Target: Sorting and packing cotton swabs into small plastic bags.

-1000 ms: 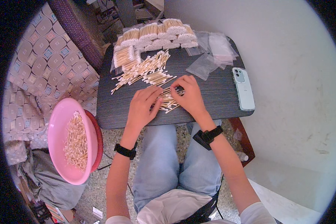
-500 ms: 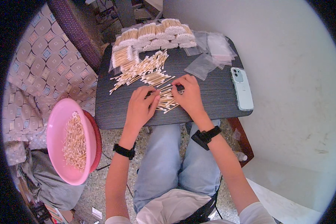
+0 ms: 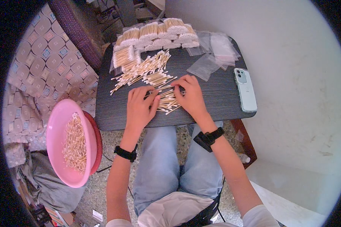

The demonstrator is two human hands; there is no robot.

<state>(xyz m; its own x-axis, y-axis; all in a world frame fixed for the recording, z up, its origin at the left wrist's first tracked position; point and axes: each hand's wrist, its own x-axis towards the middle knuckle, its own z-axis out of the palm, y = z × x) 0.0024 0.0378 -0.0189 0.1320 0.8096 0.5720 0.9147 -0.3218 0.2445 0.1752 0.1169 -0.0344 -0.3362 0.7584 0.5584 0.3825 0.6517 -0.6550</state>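
Note:
A small heap of cotton swabs [image 3: 169, 101] lies on the dark table between my two hands, most of its sticks running roughly left to right. My left hand [image 3: 140, 106] is at the heap's left side, fingers bent and closed loosely on swab ends. From the right, my right hand [image 3: 191, 95] pinches at the upper swabs with thumb and forefinger; its fingertips partly cover them. Just beyond is a neater cluster of swabs [image 3: 157, 78]. A larger loose pile of swabs [image 3: 146, 69] spreads behind and to the left.
Stacked bags of swabs [image 3: 155, 34] line the table's far edge. Clear plastic bags [image 3: 204, 67] lie at the far right, and a pale phone [image 3: 246, 90] rests on the right edge. A pink basin [image 3: 55, 151] of swabs stands left of the table [image 3: 219, 102], and a wall rises right.
My left hand has shifted slightly left, its fingertips farther from my right hand's. My right hand has barely moved, and the swab heap lies almost the same.

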